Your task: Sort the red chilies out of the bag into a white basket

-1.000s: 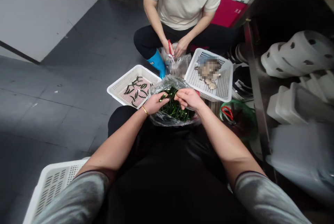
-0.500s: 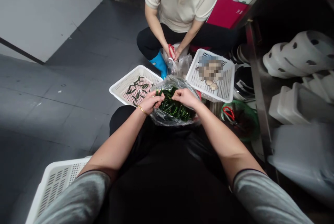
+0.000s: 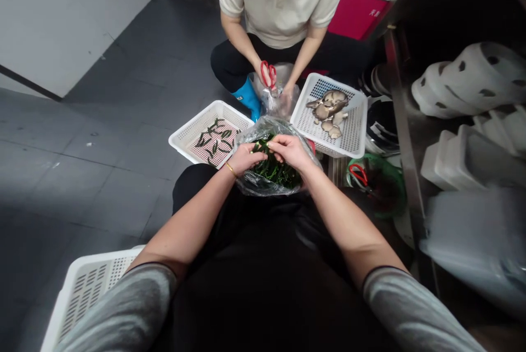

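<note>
My left hand [image 3: 243,159] is closed around green chili peppers [image 3: 258,148] above an open clear plastic bag [image 3: 251,132]. Fingers of my right hand [image 3: 290,150] are pinched together right beside them; what lies between the fingertips is too small to make out. Beneath both hands, the bag is full of dark green chili peppers [image 3: 281,174] and rests at my lap. Several more peppers lie scattered in a white perforated basket [image 3: 179,143] to the left of the bag.
Opposite sits a person [image 3: 283,18] holding red-handled scissors [image 3: 268,74] over another plastic bag. Mushrooms [image 3: 331,111] lie in a second white basket [image 3: 357,133]. Red-handled scissors [image 3: 358,174] rest in a green basket [image 3: 396,188] at right. Shelved containers [image 3: 452,160] stand beyond. Another basket [image 3: 82,281] is lower left.
My right hand has moved slightly left, closer to my left hand and its peppers. The other person's hands have separated, and their scissors now show more plainly.
</note>
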Tool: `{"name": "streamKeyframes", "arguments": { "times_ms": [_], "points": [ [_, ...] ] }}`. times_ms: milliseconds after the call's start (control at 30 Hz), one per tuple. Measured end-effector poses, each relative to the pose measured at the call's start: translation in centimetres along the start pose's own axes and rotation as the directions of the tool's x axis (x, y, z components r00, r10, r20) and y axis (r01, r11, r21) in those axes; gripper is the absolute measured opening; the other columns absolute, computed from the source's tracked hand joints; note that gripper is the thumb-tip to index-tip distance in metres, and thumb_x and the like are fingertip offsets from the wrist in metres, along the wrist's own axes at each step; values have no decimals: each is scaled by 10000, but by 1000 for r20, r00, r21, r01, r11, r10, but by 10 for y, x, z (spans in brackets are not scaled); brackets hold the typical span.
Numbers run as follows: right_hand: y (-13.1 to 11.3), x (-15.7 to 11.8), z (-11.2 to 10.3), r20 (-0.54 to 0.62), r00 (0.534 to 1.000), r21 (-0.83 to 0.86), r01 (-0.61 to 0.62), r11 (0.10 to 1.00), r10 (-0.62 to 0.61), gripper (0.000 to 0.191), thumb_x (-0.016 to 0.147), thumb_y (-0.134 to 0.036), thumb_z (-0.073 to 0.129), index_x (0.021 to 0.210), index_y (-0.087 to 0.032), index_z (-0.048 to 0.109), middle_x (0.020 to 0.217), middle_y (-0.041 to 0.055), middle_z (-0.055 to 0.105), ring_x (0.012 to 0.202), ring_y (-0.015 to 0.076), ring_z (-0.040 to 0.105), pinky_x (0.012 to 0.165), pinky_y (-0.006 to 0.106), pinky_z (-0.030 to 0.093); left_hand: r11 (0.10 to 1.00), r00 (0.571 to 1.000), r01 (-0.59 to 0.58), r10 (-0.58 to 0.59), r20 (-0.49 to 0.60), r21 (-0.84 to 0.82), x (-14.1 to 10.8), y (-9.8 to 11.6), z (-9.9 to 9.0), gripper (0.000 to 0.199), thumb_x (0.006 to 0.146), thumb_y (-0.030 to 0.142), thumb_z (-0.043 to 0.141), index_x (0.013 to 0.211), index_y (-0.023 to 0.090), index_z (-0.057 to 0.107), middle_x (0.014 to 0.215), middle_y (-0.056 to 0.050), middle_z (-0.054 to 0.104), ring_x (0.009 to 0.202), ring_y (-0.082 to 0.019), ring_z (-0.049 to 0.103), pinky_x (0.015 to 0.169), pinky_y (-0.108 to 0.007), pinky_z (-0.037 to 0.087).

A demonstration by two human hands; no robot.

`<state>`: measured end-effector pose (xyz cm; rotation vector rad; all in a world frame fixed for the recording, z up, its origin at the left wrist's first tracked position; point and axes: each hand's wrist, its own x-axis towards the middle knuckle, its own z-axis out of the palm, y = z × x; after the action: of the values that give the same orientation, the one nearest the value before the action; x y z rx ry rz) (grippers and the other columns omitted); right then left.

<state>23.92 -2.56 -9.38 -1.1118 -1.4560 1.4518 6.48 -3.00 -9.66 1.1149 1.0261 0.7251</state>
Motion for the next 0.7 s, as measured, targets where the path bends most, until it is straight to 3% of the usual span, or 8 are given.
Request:
{"name": "streamKeyframes", "arguments": {
  "times_ms": [100, 200, 267, 367, 433, 533, 600, 700],
  "points": [
    [-9, -4, 2, 108, 993, -23, -38, 999, 40, 332, 771, -489, 643, 694, -172, 580, 443, -68, 478, 351, 66, 389, 368, 188, 290, 999, 989, 43, -45, 143, 12, -5, 7, -4, 158, 578, 229, 702, 627, 135, 585, 399, 69, 414, 345, -34, 290, 378, -205, 166],
    [-17, -7, 7, 31, 999, -248, 35, 968, -28, 265, 827, -422, 590, 734, -174, 596, 491, -49, 504, 411, 92, 448, 423, 208, 345, 999, 992, 13, -18, 126, 39, -9, 9, -1, 165, 579, 235, 707, 572, 126, 583, 397, 59, 422, 365, -36, 317, 388, -201, 193],
    [-19, -10, 11, -51, 984, -521, 119, 845, -170, 236, 872, -350, 545, 730, -172, 609, 598, 1, 573, 559, 128, 541, 535, 229, 412, 1000, 998, 17, -17, 52, 13, -10, 8, 4, 211, 584, 253, 720, 528, 129, 559, 399, 51, 428, 374, -37, 332, 391, -199, 205],
    [-17, -17, 12, -40, 964, -840, 110, 532, -263, 270, 944, -279, 442, 857, -155, 666, 854, 93, 640, 814, 191, 592, 696, 271, 435, 995, 996, 85, -86, -24, -50, -11, 7, 8, 234, 586, 258, 716, 494, 136, 539, 368, 47, 408, 335, -42, 321, 364, -205, 185],
    [-9, -24, 13, 21, 983, -933, 85, 349, -185, 316, 974, -245, 373, 1071, -169, 664, 1031, 126, 616, 878, 209, 584, 706, 285, 424, 987, 991, 100, -110, -76, -126, -11, 7, 4, 189, 590, 252, 683, 508, 135, 559, 365, 34, 425, 313, -53, 334, 344, -208, 180],
    [10, -33, 18, 245, 969, -956, 239, 171, 16, 359, 980, -218, 351, 1222, -255, 613, 1174, 117, 548, 921, 223, 569, 664, 287, 406, 963, 990, 48, -81, -115, -265, -12, 8, -8, 122, 565, 238, 643, 585, 123, 607, 470, -21, 559, 357, -87, 447, 333, -201, 215],
    [23, -35, 22, 352, 928, -933, 337, 129, 119, 337, 978, -214, 362, 1153, -252, 647, 1161, 115, 543, 938, 229, 561, 662, 285, 399, 952, 994, 23, -56, -99, -307, -12, 7, -15, 135, 550, 229, 656, 625, 123, 617, 499, -25, 581, 372, -91, 466, 337, -195, 231],
    [30, -30, 19, 308, 946, -941, 287, 181, 100, 288, 973, -226, 396, 1094, -210, 657, 1105, 120, 567, 920, 218, 565, 688, 279, 397, 963, 994, 19, -47, -99, -269, -10, 4, -17, 169, 556, 228, 725, 645, 128, 622, 405, 37, 467, 329, -56, 363, 347, -190, 205]
  ]
}}
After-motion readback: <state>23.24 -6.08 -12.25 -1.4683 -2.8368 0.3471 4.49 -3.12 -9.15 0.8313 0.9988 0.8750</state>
